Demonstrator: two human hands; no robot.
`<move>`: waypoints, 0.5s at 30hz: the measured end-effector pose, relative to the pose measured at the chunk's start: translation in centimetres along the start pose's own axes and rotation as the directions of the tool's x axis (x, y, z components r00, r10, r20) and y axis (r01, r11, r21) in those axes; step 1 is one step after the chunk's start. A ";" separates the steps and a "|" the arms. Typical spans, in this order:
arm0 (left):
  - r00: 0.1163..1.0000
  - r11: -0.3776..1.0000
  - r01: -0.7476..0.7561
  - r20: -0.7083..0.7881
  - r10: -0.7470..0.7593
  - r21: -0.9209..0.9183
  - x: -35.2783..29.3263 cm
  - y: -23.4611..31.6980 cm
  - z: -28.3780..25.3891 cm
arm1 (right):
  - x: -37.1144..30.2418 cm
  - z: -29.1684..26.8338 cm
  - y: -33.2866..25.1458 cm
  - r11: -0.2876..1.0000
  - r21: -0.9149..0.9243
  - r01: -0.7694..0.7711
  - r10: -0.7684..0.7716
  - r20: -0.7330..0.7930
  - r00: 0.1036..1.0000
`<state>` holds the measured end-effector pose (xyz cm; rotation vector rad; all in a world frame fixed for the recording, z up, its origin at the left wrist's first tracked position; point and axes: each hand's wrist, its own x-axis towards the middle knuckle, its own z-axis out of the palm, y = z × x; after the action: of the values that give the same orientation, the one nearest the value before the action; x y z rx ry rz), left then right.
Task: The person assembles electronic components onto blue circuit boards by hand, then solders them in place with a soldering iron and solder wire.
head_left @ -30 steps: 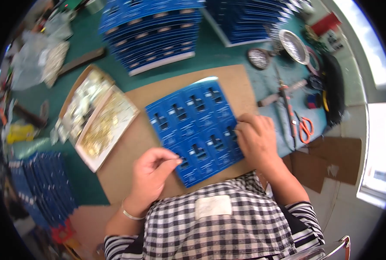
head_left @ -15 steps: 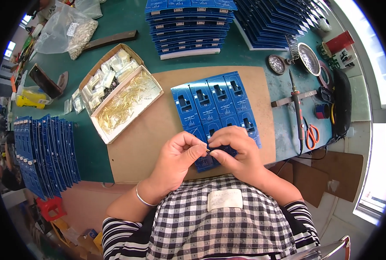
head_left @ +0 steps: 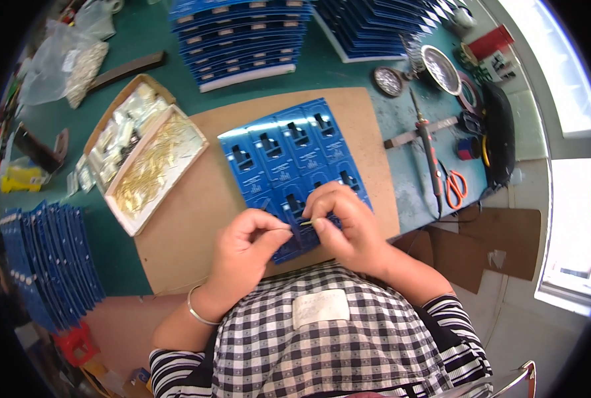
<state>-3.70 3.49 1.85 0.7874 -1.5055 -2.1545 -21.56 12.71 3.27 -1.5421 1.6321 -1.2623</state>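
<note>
Over the near part of a blue circuit board panel (head_left: 277,174), both hands are raised with fingertips close together. My right hand (head_left: 350,229) pinches a thin gold-coloured pin (head_left: 306,223) between thumb and index finger; the pin points toward the left hand. My left hand (head_left: 243,249) is closed in a pinch, thumb against index finger. Whatever may be between those fingertips is too small to make out. Dark parts sit in the panel's repeated sections. The hands cover the panel's near edge in places.
The panel lies on a brown board (head_left: 199,232). To the left stands a white box (head_left: 176,174) of gold pins (head_left: 146,169). Blue panel stacks (head_left: 242,40) rise at the back, others (head_left: 53,259) at left. A soldering iron (head_left: 429,152) and orange-handled scissors (head_left: 456,189) lie right.
The fingertips of both hands, which met before, are now slightly apart, with the pin staying in the right hand. The whole view has shifted, so the bench appears further left.
</note>
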 end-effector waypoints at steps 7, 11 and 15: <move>0.975 0.991 -0.122 -0.191 0.109 -0.057 0.3 -0.3 -2.2 | -1.7 -4.6 2.3 0.930 -0.367 0.021 0.000 0.058 0.998; 0.977 0.992 -0.113 -0.189 0.100 -0.060 0.5 -0.6 -2.0 | -1.2 -4.1 2.5 0.877 -0.467 0.111 -0.088 0.071 0.994; 0.977 0.993 -0.102 -0.196 0.089 -0.055 0.3 -0.8 -2.1 | -1.0 -3.9 2.7 0.866 -0.487 0.116 -0.089 0.077 0.993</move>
<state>-2.58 2.03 0.43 0.8570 -1.3413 -1.9841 -25.96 14.36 2.25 -1.9655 1.9610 -0.8787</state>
